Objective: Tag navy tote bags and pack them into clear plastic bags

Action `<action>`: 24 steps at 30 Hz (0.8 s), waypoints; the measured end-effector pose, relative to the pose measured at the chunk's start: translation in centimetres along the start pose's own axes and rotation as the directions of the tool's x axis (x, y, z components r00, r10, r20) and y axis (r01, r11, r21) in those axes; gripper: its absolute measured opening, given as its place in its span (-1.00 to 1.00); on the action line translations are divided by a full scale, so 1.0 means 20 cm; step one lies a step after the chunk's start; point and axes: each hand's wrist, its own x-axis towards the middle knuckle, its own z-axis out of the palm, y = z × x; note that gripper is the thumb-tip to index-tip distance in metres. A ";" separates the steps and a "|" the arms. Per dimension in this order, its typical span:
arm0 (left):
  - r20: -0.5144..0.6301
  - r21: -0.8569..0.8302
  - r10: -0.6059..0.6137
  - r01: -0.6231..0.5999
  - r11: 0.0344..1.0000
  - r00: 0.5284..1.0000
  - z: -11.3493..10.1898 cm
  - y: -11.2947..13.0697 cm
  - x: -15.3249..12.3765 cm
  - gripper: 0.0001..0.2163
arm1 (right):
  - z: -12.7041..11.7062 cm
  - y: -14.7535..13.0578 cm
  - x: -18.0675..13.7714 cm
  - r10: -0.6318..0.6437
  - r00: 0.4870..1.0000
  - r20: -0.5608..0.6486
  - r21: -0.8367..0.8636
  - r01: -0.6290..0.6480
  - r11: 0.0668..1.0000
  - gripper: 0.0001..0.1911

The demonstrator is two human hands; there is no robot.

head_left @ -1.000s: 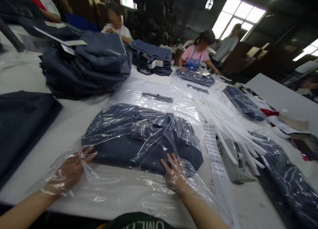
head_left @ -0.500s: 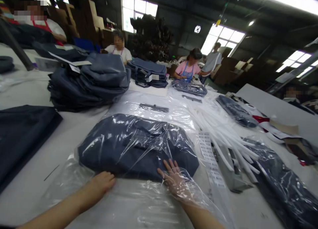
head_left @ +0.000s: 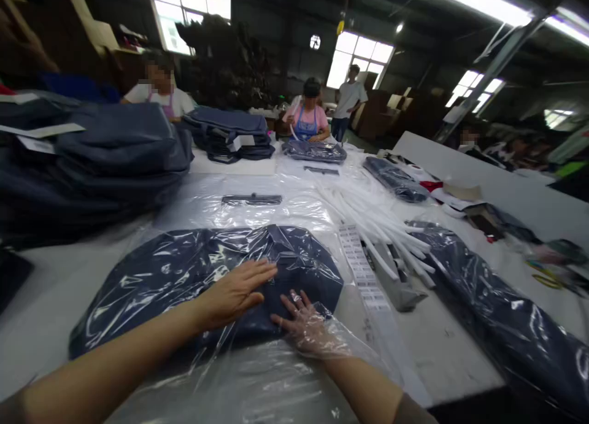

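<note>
Navy bag (head_left: 184, 270), head view, lies under clear film (head_left: 239, 384) towards the near edge of the tabletop (head_left: 460, 356); left hand (head_left: 235, 293), fingers extended, overlies it, grasping nothing; right hand (head_left: 306, 327), film-covered, fingers splayed against it, likewise unclenched

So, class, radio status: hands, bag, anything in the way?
Left hand open over navy bag, contact unclear. Right hand spread under clear film. White tubes beside, not blocking.

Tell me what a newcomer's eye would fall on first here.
Likely the dark blue bag in clear plastic, front and centre, with the left hand over it and the right hand spread under the plastic. Next, the heap of dark bags at the left edge, then the white tubes fanned out right of the wrapped bag.
</note>
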 end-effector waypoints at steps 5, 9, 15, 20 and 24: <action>0.202 0.377 0.107 -0.178 0.909 0.974 0.50 -0.24 0.15 -0.31 | 0.03 -0.02 -0.24 0.154 0.969 -0.195 -0.060 -0.169 0.984 -0.42; 0.122 0.488 0.333 -0.348 0.801 0.935 0.66 -0.36 0.05 -0.32 | 0.05 -0.19 -0.73 0.597 0.490 -0.635 0.078 -0.728 0.681 -0.37; 0.182 0.494 0.473 -0.496 0.714 0.862 0.62 -0.37 0.06 -0.37 | -0.07 -0.26 -0.94 0.581 -0.202 -0.788 0.502 -0.757 0.418 -0.35; 0.234 0.483 0.520 -0.563 0.671 0.821 0.63 -0.35 0.00 -0.35 | -0.19 -0.21 -1.18 0.921 0.193 -0.338 0.714 -0.585 0.385 -0.78; 0.277 0.418 0.484 -0.558 0.717 0.830 0.66 -0.32 -0.09 -0.34 | -0.29 -0.14 -1.54 0.834 0.330 -0.443 0.399 -0.760 0.513 -0.83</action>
